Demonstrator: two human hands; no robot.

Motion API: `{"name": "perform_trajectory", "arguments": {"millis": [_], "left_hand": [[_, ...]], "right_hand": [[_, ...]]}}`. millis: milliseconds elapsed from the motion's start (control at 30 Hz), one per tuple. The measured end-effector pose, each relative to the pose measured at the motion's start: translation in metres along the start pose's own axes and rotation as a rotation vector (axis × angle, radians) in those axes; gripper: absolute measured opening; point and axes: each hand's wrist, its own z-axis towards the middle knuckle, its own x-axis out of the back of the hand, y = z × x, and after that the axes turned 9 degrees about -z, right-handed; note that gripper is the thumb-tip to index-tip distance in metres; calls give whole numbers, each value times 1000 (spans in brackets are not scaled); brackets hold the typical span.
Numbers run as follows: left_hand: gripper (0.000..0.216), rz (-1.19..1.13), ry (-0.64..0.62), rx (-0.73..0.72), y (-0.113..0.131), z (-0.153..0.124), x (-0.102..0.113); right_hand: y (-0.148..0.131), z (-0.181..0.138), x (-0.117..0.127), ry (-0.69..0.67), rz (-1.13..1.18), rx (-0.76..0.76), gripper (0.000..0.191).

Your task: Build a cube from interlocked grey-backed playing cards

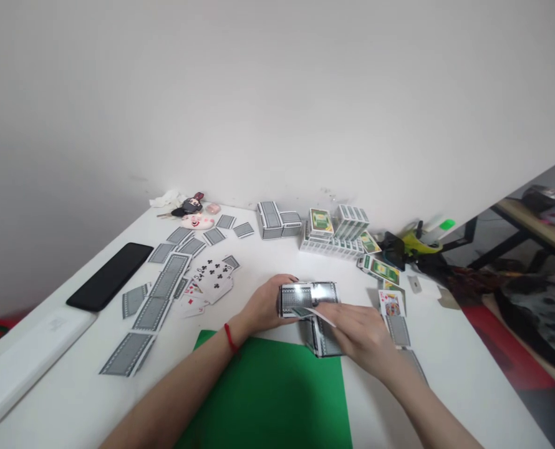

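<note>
Between my hands sits a block built from playing cards (296,298), grey patterned backs outward, with a second arm of it jutting toward me. My left hand (268,304), a red cord at its wrist, grips the left end of this card block. My right hand (361,330) pinches a playing card (322,315) against the front of the block; its fingertips are partly hidden. Under the forearms lies a green mat (268,386). A similar L-shaped card block (270,218) stands at the back against the wall.
Loose cards (168,274) spread over the left side, with face-up ones (216,274) beside them. A black phone (111,274) and a white case (29,355) lie far left. Card boxes (331,246) stack at the back right. A king card (392,304) lies right of my right hand.
</note>
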Motion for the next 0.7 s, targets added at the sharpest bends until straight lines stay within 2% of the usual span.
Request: {"name": "perform_trajectory", "arguments": {"millis": [100, 267, 367, 467, 567, 700], "left_hand": [[58, 4, -21, 7, 1, 0, 1], [72, -46, -77, 51, 6, 1, 9], [62, -138, -118, 95, 5, 2, 16], [59, -174, -132, 110, 2, 2, 21], [58, -129, -165, 145, 3, 1, 25], [54, -67, -242, 157, 13, 2, 29]], "right_hand": [[0, -1, -3, 19, 5, -29, 34], [0, -3, -13, 87, 1, -121, 25], [2, -9, -19, 123, -3, -235, 19], [4, -14, -20, 110, 17, -401, 15], [1, -19, -21, 101, 11, -664, 15], [-12, -22, -34, 156, 14, -925, 18]]}}
